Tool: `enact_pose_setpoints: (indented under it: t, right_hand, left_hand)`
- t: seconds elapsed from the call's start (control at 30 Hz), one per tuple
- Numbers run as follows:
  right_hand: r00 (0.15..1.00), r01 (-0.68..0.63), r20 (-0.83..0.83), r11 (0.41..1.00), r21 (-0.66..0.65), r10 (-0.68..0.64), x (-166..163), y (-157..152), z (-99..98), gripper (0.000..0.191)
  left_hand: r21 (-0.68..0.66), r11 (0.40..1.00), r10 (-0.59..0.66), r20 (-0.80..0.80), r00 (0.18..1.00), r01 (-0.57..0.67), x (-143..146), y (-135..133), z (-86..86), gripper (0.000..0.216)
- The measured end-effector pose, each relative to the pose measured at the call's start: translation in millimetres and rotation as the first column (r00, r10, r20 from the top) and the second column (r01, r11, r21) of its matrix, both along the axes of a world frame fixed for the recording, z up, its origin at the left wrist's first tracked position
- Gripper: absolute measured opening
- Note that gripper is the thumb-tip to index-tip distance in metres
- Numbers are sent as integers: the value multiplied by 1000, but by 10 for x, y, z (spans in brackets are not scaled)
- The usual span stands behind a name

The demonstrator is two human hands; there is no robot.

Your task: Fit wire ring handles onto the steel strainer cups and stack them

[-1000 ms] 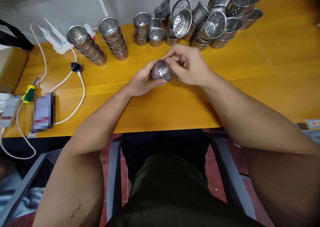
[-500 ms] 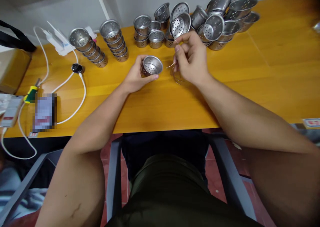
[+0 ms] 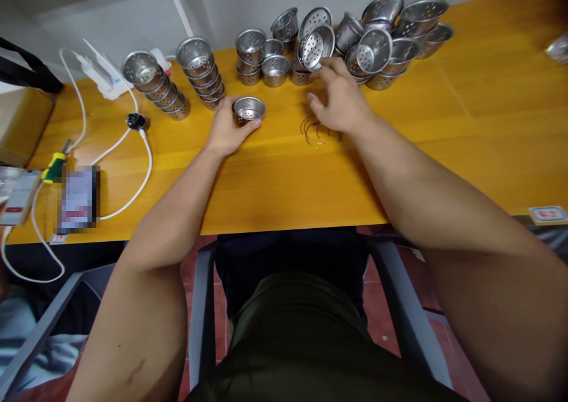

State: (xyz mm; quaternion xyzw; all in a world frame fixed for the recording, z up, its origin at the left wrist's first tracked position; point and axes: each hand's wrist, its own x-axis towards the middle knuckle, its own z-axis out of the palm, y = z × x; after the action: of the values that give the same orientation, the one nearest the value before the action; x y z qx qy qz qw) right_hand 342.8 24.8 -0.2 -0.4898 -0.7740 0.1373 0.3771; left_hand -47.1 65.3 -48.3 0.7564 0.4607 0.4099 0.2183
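My left hand (image 3: 225, 131) grips a small perforated steel cup (image 3: 249, 110) that stands upright on the orange table (image 3: 465, 124). My right hand (image 3: 338, 97) reaches toward the far pile of steel cups (image 3: 355, 41), fingers spread, with a tilted cup (image 3: 316, 46) just beyond the fingertips. Nothing shows in that hand. Several thin wire loops (image 3: 314, 131) lie on the table just below the right hand.
Two leaning stacks of cups (image 3: 155, 83) (image 3: 202, 74) stand at the back left, with shorter stacks (image 3: 261, 59) in the middle. A white cable (image 3: 133, 148), a plug strip, a screwdriver (image 3: 52, 165) and a phone (image 3: 78, 198) lie at the left.
My left hand carried the cup leftward and set it down on the table. My right hand let go of the wire and moved up toward the pile of cups.
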Motion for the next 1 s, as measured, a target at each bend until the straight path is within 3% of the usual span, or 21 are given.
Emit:
enact_pose_setpoints:
  t: [0.2, 0.33, 0.47, 0.57, 0.7, 0.87, 1.0]
  right_hand:
    - [971, -200, -132, 980, 17, 201, 54, 354, -264, 71]
    - [989, -132, -84, 989, -74, 125, 51, 292, -206, 86]
    - [999, -46, 21, 989, -140, 50, 32, 146, -73, 78]
    - [998, -52, 38, 995, -89, 55, 36, 148, -74, 83]
    - [997, -71, -41, 997, 34, 73, 13, 190, -94, 86]
    - [989, -112, -85, 986, 126, 123, -134, 4, 95, 85]
    - [952, -275, -90, 947, 166, 292, -388, -270, 169, 68]
  left_hand:
    - [-54, 997, -61, 58, 996, 64, -2, 63, -107, 126]
    - [-78, 987, -141, 33, 989, 143, 46, -12, -45, 132]
    - [-59, 992, -111, -66, 992, 107, 31, -49, 10, 125]
    - [-63, 996, -71, -66, 995, 67, -4, -11, -10, 120]
    - [-37, 998, -55, -60, 997, 53, -28, 18, -15, 134]
    - [83, 994, -56, -164, 985, 71, 48, -165, 219, 132]
    - [165, 963, -187, -157, 970, 212, 186, -313, 389, 134]
